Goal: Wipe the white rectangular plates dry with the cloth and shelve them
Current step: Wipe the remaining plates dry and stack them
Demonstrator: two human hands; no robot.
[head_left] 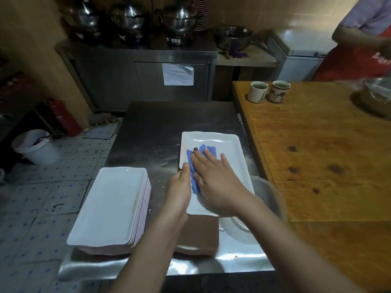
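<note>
A stack (pixel 110 204) of plates sits at 8 o'clock on the table (pixel 169 123). At 3 o'clock from it, the left hand (pixel 179 187) pinches the plate (pixel 232 153) by its left edge, thumb on top. The right hand (pixel 215 182), fingers flat, presses the cloth (pixel 208 150) onto it. Mugs (pixel 268 90) stand at 1 o'clock.

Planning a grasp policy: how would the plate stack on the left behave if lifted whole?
Probably heavy: the plate stack shows many nested rims. Likely rigid but slippery: glossy surfaces, droplets on the steel table beside it. Plates may slide apart if tilted.
</note>
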